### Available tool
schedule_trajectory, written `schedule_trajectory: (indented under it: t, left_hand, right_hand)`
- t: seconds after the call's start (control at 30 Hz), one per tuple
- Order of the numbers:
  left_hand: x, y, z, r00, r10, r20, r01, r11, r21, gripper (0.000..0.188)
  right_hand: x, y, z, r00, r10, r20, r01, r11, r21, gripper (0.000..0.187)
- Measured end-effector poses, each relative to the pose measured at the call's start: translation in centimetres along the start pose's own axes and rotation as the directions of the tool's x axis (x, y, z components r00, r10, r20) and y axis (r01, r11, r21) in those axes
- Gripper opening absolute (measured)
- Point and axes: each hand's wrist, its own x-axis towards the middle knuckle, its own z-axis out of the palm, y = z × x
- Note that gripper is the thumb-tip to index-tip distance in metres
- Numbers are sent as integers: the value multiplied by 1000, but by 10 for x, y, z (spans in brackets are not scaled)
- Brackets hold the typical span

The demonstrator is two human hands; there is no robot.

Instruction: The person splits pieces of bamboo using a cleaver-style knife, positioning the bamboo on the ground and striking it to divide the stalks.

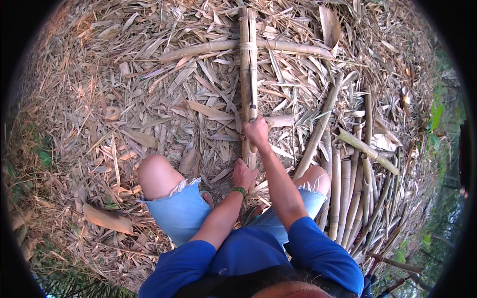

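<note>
The right hand [256, 131] has its fingers wrapped round a wooden handle [254, 148] with a dark ring [253, 106] toward its twelve o'clock end. At seven o'clock from it, the left hand [242, 175], with a green wristband [239, 189] below, rests at the near end of a bamboo pole [245, 89]; how tightly its fingers close I cannot tell. The pole runs up the middle toward twelve, tan and jointed, with a paler, narrow length [253, 74] close along its three o'clock side. Near its far end a bent bamboo piece [208, 47] crosses it. Bamboo lengths [346, 193] are heaped toward four o'clock, and dry leaves [184, 84] cover the ground all round.
</note>
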Motion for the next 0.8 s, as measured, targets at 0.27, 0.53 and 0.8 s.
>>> schedule_trajectory:
  t: [0.27, 0.53, 0.8]
  left_hand:
    - [-2, 10, 9, 999, 15, 31, -15, 1000, -6, 64]
    - [-4, -1, -3, 998, 12, 69, -13, 1000, 13, 72]
    - [25, -27, -15, 958, 62, 281, -51, 998, -45, 89]
  right_hand:
    - [48, 28, -105, 872, -95, 480, -14, 976, 219, 17]
    - [41, 25, -124, 845, 59, 531, -287, 888, 359, 9]
    - [106, 11, -239, 739, 60, 671, 86, 980, -182, 20]
